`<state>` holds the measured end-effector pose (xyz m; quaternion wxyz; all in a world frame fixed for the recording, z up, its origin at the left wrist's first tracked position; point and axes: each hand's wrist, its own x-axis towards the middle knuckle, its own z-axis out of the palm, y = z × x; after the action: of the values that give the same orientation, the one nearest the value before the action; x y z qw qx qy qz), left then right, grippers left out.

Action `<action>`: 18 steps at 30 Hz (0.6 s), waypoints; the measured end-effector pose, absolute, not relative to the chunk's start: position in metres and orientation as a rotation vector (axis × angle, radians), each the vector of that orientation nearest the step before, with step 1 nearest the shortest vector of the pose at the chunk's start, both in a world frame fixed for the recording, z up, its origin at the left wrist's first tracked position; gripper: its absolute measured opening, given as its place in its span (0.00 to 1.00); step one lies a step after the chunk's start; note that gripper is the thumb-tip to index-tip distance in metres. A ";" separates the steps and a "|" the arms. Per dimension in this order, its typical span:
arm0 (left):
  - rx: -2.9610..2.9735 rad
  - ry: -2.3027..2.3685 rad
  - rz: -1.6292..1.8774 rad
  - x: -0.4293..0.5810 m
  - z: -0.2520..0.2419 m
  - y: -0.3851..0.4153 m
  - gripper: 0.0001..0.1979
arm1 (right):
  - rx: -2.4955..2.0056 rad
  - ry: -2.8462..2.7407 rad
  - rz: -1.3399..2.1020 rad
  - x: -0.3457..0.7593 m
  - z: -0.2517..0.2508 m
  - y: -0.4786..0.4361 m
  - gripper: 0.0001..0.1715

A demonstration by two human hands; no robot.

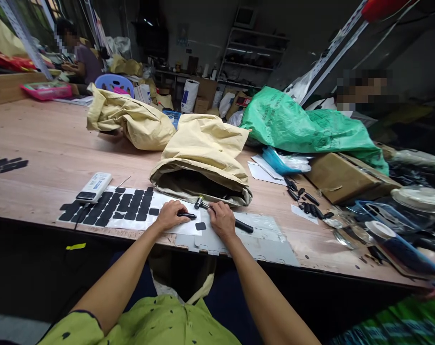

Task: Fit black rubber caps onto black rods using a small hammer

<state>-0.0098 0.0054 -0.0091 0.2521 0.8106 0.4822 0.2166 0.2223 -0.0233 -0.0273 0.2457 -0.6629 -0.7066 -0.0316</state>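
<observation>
My left hand [170, 215] is closed around a short black rod-shaped piece [188, 215], which points right over a white sheet [174, 231]. Under my right hand [222, 220] lies a small hammer [244, 225]; the fingers wrap its shaft, with the metal head to the left and the black handle to the right. Between the two hands sits a single black rounded square [200, 226]. Left of my left hand, rows of similar black squares [133, 206] cover the sheet. A grey board [271, 239] lies beneath my right hand.
An open beige sack [206, 143] lies just beyond my hands, its mouth facing me. Left stands a white device [97, 184] with a cable. At right are loose black pieces [309, 206], a cardboard box [343, 177] and a green sack [292, 120]. Two people are farther back.
</observation>
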 end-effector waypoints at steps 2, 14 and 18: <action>2.177 1.318 0.585 -0.011 -0.007 0.007 0.09 | -1.796 -1.922 -0.013 0.222 -0.021 -0.024 0.12; 2.122 1.333 0.635 -0.009 -0.004 0.004 0.09 | -1.574 -1.812 0.256 0.188 0.002 -0.077 0.17; 2.140 1.326 0.643 -0.010 -0.008 0.005 0.09 | -1.594 -1.862 0.181 0.184 -0.003 -0.077 0.18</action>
<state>-0.0102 0.0047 -0.0077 0.2681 0.7934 0.4917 0.2383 0.1841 -0.0773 -0.0029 0.3353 -0.6110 -0.7138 0.0694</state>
